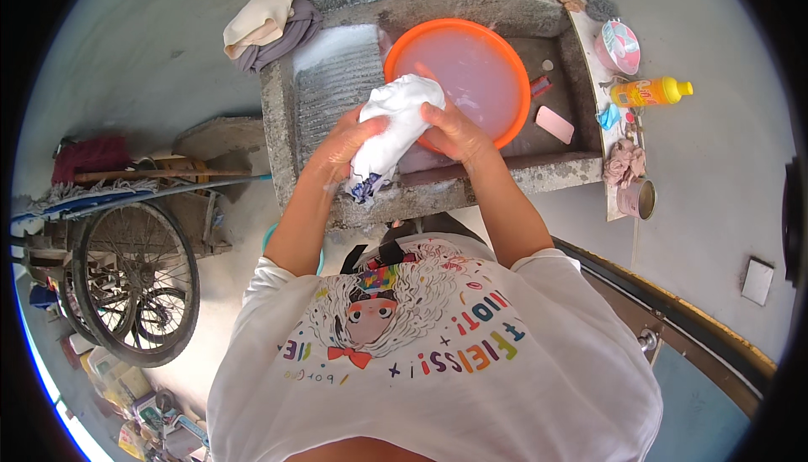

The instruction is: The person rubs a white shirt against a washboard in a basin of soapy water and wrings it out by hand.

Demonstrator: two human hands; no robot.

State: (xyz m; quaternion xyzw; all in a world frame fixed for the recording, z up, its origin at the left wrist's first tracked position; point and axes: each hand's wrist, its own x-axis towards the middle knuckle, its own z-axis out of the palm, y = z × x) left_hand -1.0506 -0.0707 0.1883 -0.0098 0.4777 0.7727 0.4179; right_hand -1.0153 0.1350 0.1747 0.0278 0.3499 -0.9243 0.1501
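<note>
Both hands grip a bunched white cloth point(391, 125) with a dark blue patterned patch at its lower end. My left hand point(347, 140) is closed round its left side, and my right hand point(454, 132) is closed on its right side. The cloth is held above the front of a concrete wash sink point(539, 174), between the ribbed washboard slope point(337, 83) and an orange basin point(520, 83). Cloudy, pale water fills the basin. A pink bar point(555, 124), perhaps soap, lies on the sink floor right of the basin.
Beige and grey cloths point(261, 23) lie on the sink's left corner. On the right ledge stand a pink-and-white bowl point(619, 47), a yellow bottle point(652, 92), a crumpled pink cloth point(624, 162) and a tin can point(637, 199). A wheeled cart point(135, 285) stands at left.
</note>
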